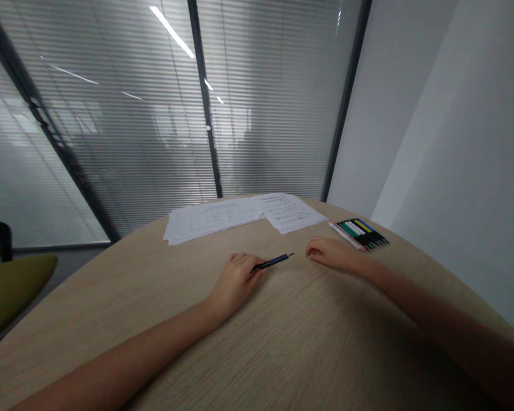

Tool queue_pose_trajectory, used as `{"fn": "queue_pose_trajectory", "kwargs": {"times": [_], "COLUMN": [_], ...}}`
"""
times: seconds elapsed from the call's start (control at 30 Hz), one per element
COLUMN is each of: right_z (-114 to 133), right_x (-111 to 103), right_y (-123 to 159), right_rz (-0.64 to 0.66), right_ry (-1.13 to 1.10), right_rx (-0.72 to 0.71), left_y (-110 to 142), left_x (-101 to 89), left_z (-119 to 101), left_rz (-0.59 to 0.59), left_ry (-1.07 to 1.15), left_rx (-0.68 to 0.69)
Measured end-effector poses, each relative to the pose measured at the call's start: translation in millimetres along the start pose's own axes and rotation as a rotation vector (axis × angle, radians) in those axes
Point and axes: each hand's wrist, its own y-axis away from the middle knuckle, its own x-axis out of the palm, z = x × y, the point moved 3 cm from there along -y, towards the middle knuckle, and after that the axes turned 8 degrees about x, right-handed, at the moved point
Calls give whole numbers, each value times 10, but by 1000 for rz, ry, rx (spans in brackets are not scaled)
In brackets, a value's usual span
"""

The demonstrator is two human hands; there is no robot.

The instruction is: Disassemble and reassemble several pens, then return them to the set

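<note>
A dark blue pen (276, 261) with a silvery tip is pinched in the fingers of my left hand (235, 281). It slants slightly upward to the right, its tip aimed towards my right hand (332, 252). That hand rests just above the table, its fingertips pressed together a short gap from the pen's tip. A tiny dark end shows at those fingertips, too small to name. Close behind the right hand lies a row of several pens (360, 233) with green, white, yellow, blue and black parts.
Both forearms reach over a round wooden table (257, 354). Printed sheets lie at its far side, one stack (214, 218) on the left and a sheet (289, 211) overlapping on the right. A green chair (17, 291) stands at the left, and a white wall (462, 171) at the right.
</note>
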Motion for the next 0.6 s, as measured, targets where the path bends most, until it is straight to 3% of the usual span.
{"fn": "queue_pose_trajectory", "kwargs": {"times": [0.13, 0.23, 0.4, 0.6], "right_z": [35, 134, 328, 411], "right_x": [9, 4, 157, 280], "right_y": [0, 11, 15, 65], "right_rz": [-101, -200, -67, -8], "right_ry": [-121, -365, -927, -1151], "right_rx": [-33, 26, 236, 298], "left_y": [-2, -3, -13, 0], "left_x": [22, 17, 14, 60], "left_z": [14, 26, 39, 82], "left_rz": [43, 70, 106, 127], "left_ry": [-43, -101, -134, -125], "left_rx": [-16, -60, -114, -102]}}
